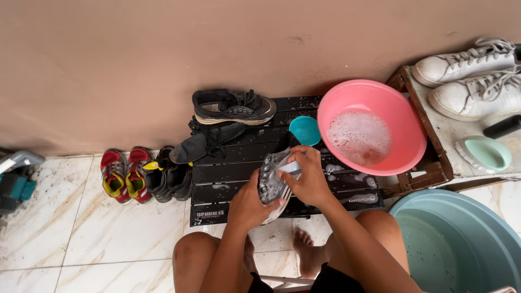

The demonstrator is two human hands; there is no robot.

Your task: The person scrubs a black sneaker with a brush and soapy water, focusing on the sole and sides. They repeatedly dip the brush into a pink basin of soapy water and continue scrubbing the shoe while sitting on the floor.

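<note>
My left hand (248, 203) grips a dark, soapy shoe (269, 176) from below, its sole side turned up and covered in suds. My right hand (308, 176) is closed on a small brush (290, 168) with a pale handle, pressed against the shoe. Both hands are over the front of a low black slatted table (228, 176). A pink basin (374, 125) of foamy water stands just right of my hands, and a small teal scoop (304, 130) lies beside it.
Another dark shoe (233, 107) and a black insole (206, 144) lie on the table's back left. Red-yellow sneakers (124, 174) and black shoes (172, 176) stand on the tiled floor. White sneakers (472, 78) rest on a wooden stand; a large teal tub (461, 244) is at right.
</note>
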